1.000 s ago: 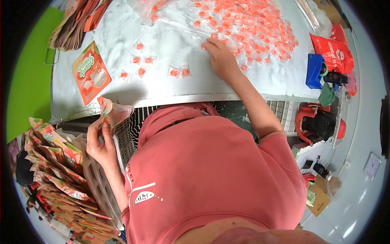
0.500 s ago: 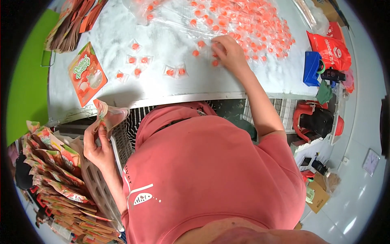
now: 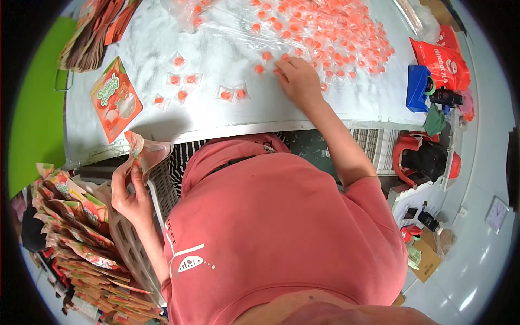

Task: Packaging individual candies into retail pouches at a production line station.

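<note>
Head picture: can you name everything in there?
table: one, white, top centre
wrapped pieces: many, orange, mostly heaped on table
flat pouch: one, red, table's left
pouch bundles: several, orange, table's far left
stacked pouches: many, red, lower left
held pouch: one, reddish, left hand
panel: one, green, left edge
shiny bags: count unclear, red, upper right
holder: one, blue, table's right
clock: one, white, far right
cardboard box: one, brown, lower right
shirt: one, pink, lower centre
left hand: one, bare, left of shirt
right hand: one, bare, at wrapped pieces
</note>
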Demonstrator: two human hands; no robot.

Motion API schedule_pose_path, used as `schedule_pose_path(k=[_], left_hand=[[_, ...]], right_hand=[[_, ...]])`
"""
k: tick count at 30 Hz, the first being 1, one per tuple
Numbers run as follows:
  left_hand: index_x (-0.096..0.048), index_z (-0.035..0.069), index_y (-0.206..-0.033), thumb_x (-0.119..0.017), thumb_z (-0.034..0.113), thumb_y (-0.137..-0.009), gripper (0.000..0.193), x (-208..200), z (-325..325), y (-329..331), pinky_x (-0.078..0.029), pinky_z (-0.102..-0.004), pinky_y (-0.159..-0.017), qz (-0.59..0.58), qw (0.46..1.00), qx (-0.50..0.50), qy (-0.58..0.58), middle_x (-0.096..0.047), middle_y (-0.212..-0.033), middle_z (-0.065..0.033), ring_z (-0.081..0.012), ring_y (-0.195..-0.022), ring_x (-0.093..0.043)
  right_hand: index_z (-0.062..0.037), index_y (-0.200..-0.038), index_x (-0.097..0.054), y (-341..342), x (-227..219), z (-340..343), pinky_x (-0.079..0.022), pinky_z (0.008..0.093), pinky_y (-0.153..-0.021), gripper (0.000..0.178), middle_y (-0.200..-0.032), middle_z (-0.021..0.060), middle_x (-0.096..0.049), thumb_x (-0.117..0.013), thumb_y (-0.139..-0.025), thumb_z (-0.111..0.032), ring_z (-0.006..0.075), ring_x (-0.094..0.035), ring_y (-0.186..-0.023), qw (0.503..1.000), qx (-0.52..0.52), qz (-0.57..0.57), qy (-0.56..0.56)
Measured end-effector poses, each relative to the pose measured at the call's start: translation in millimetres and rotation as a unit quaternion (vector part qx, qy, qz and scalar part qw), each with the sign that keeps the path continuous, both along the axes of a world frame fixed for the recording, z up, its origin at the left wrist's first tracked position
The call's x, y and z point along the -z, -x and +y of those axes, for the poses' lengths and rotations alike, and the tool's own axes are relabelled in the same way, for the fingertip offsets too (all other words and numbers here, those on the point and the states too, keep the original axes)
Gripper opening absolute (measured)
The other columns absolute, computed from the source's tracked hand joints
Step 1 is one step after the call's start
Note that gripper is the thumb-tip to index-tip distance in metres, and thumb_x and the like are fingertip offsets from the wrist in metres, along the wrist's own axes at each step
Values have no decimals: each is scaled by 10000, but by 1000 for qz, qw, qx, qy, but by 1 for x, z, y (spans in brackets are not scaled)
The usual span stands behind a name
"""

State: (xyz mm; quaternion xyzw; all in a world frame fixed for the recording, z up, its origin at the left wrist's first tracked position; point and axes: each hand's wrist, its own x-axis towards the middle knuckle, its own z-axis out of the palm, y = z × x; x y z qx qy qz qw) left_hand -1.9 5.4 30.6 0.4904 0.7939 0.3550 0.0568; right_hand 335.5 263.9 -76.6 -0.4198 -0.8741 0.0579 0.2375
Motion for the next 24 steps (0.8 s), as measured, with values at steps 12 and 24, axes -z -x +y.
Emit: schedule_pose_path(k=[12, 24], left_hand=[[-678, 14, -1042, -645, 38, -926, 122, -1, -4, 1, -540, -286, -721, 7, 1000, -1, -2, -702, -936, -91, -157, -790, -666], [-685, 26, -1024, -658, 63, -926, 109, -4, -3, -2, -527, -285, -674, 20, 1000, -12, 5, -694, -884, -73, -138, -729, -642]], right_hand=[[-41, -1114, -652, 28, 1, 4, -521, 360, -802, 262, -1100, 137, -638, -581, -864, -9, 308, -626, -959, 985, -16, 158, 62], [-90, -1064, -681, 33, 6, 29, -459, 401, -833, 254, -970, 63, -681, -691, -821, -165, 277, -599, -954, 1000, 16, -13, -1]])
